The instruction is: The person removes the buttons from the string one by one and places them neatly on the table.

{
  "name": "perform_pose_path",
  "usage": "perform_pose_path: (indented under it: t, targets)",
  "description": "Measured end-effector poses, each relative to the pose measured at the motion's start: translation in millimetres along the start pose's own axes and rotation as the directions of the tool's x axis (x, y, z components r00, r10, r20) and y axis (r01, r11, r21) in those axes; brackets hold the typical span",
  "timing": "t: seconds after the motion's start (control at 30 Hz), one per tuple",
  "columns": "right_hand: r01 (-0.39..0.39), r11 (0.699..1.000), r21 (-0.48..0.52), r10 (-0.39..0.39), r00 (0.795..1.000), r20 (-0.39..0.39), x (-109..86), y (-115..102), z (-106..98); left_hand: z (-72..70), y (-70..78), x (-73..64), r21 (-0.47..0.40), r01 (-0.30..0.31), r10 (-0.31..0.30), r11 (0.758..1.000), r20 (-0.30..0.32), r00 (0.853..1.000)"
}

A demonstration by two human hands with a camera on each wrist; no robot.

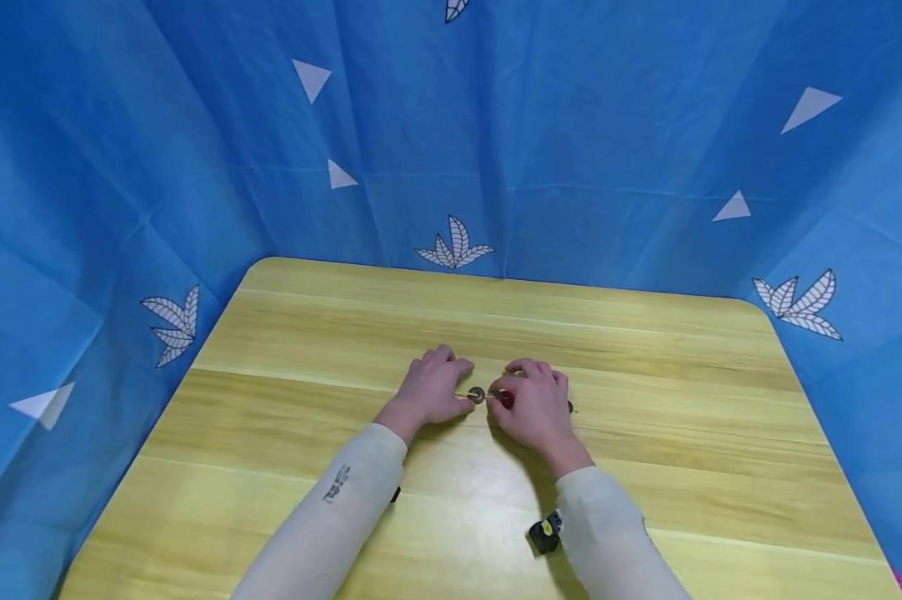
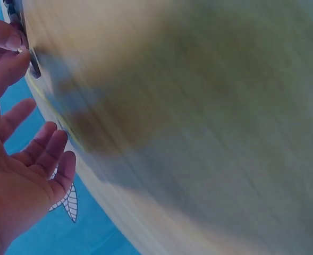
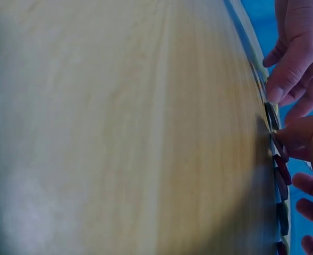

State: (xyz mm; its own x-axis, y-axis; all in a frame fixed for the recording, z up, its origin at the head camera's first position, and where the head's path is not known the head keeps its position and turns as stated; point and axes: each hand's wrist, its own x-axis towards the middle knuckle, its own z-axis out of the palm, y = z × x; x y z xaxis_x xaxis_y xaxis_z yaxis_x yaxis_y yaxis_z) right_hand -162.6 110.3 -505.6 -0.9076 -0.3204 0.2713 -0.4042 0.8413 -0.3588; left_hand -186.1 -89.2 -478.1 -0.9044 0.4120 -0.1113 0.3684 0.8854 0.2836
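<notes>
Flat round beads lie in a row on the table along a thin yellow cord [image 2: 36, 87]. One dark bead [image 1: 477, 395] shows between the two hands, and the cord runs left from it under my left hand [image 1: 436, 387]. That hand has its thumb beside the bead and its fingers spread apart, as the left wrist view shows. Thumb and forefinger of my right hand [image 1: 533, 404] pinch a bead [image 3: 279, 149] in the row. A red bead [image 1: 507, 399] shows between those fingers in the head view. More beads, including a dark one [image 3: 282, 218], trail beyond the right hand.
The wooden table [image 1: 308, 333] has rounded far corners. A blue curtain [image 1: 421, 125] with leaf and triangle prints hangs close behind and at both sides. A small black camera [image 1: 545, 533] is worn at the right wrist.
</notes>
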Motion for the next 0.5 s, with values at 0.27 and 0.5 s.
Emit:
perform_pose_path:
  t: [0.27,0.5]
  targets:
    - [0.010,1.000,-0.006,-0.009,1.000,0.011,4.1,-2.1,0.9,5.9,2.0,3.2,-0.022,-0.033,0.033,0.999,-0.007,0.999]
    - [0.026,1.000,-0.004,-0.026,0.999,0.028,7.6,-2.2,2.9,11.2,2.8,4.0,-0.062,-0.043,0.041,0.997,-0.038,0.998]
